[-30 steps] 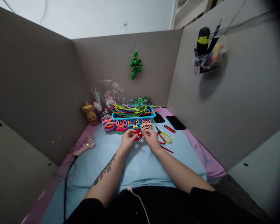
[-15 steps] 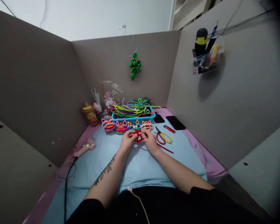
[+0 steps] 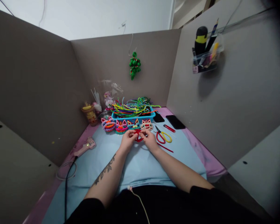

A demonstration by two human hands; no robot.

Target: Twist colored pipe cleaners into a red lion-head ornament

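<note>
Between my fingertips is a small red piece of bent pipe cleaner (image 3: 138, 139) with openings in it. My left hand (image 3: 128, 139) pinches its left side, and my right hand (image 3: 148, 139) grips the right side; the fingers partly cover it. Just beyond my hands sits a row of several fuzzy animal-face figures (image 3: 121, 127) in pink, teal and cream. To the right of my right hand lie scissors (image 3: 162, 136) with one red and one yellow handle. A loose red pipe cleaner (image 3: 165, 147) rests below them on the blue cloth (image 3: 140, 168).
A blue basket (image 3: 133, 119) heaped with colourful pipe cleaners stands behind the figures. At left lies a pink glue gun (image 3: 86, 147) with a black cable. Phones (image 3: 175, 122) and a red cutter (image 3: 169, 128) lie at right. Grey panels (image 3: 126, 71) enclose the table on three sides.
My right fingers have shifted slightly left over the red piece, covering more of its upper part. My left hand stays about where it was.
</note>
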